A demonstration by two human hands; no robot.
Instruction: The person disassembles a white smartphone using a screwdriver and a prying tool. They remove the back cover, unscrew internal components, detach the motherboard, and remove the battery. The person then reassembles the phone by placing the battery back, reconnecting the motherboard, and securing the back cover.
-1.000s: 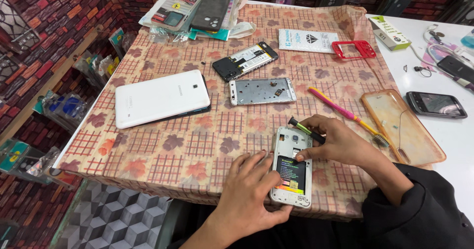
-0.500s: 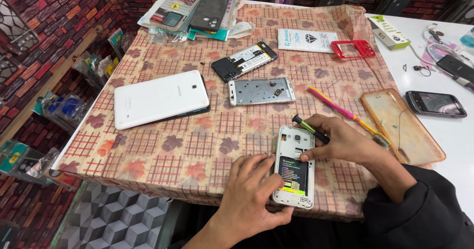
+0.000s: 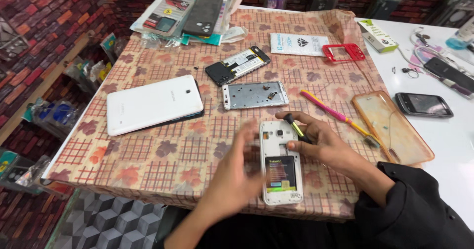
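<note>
White phone (image 3: 280, 166), back cover off and battery exposed, lies flat at the near edge of the cloth-covered table (image 3: 163, 155), right of the white tablet (image 3: 154, 104). Right hand (image 3: 316, 143) pinches a small screwdriver (image 3: 295, 127) over the phone's far end; left hand (image 3: 237, 172) hovers blurred just left of it, fingers loosely spread, holding nothing. Judged light, rigid, fragile inside; hold by the side edges.

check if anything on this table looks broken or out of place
Three phones lie opened up: the white phone under the right hand has its back off with the battery showing, the black phone shows its insides, and a bare metal frame lies alone. Nothing looks spilled. The left hand is blurred.
</note>
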